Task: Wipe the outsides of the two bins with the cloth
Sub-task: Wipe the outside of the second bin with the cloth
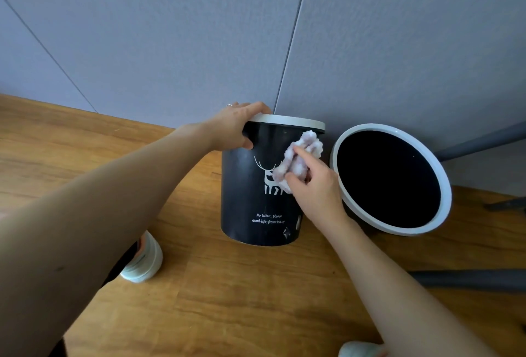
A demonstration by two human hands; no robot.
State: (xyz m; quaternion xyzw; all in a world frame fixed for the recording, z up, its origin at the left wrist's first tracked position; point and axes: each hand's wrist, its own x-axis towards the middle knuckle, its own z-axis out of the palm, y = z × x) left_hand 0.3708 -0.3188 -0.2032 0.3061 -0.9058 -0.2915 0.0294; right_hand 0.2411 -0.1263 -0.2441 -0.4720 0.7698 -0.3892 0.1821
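Note:
A black bin with a white rim and a white deer drawing stands on the wooden floor, tilted toward me. My left hand grips its rim at the upper left, thumb on the side wall. My right hand holds a crumpled pale pink cloth against the bin's upper right side, over part of the deer. A second black bin with a white rim stands just to the right, its dark opening facing me.
A grey panelled wall rises right behind both bins. Grey metal furniture legs run along the floor at the right. My white shoe rests on the floor left of the first bin, another shoe tip at the bottom edge.

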